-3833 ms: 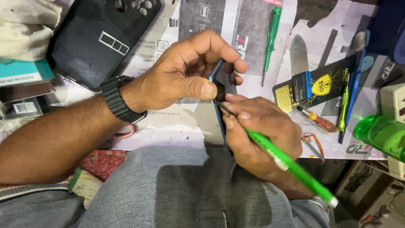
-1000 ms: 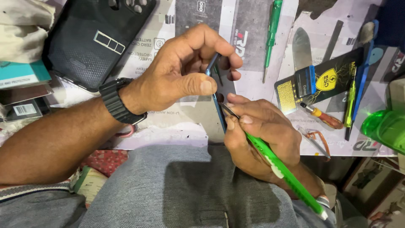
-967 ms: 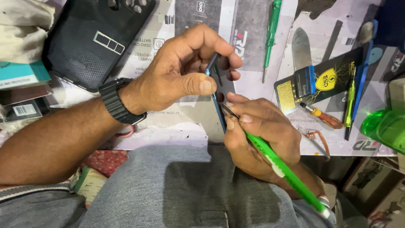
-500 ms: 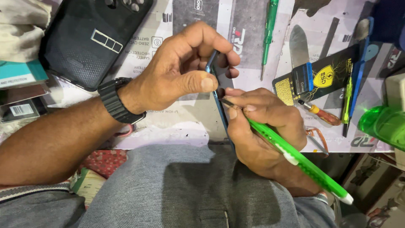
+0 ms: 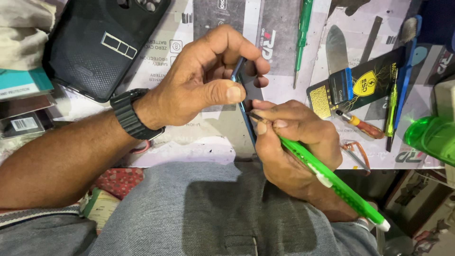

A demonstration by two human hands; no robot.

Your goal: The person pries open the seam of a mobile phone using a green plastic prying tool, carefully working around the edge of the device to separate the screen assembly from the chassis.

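Observation:
My left hand (image 5: 204, 80) grips a thin blue-edged phone (image 5: 242, 102) held on edge above my lap, thumb on its near side and fingers curled over the top. A black watch (image 5: 131, 119) sits on that wrist. My right hand (image 5: 294, 142) holds a bright green screwdriver (image 5: 332, 179) like a pen, its metal tip touching the phone's edge just below my left thumb. Most of the phone is hidden behind both hands.
A black phone case (image 5: 102, 45) lies at upper left on the paper-covered bench. A second green screwdriver (image 5: 301, 35), a yellow-and-black packet (image 5: 355, 87), an orange-handled tool (image 5: 360, 125), a blue tool (image 5: 405, 71) and a green bottle (image 5: 433, 137) lie to the right. My grey-trousered lap (image 5: 213, 213) fills the bottom.
The green screwdriver's handle has swung slightly lower and rightward, and my right hand has shifted a little against the phone's edge. My left hand's grip is unchanged.

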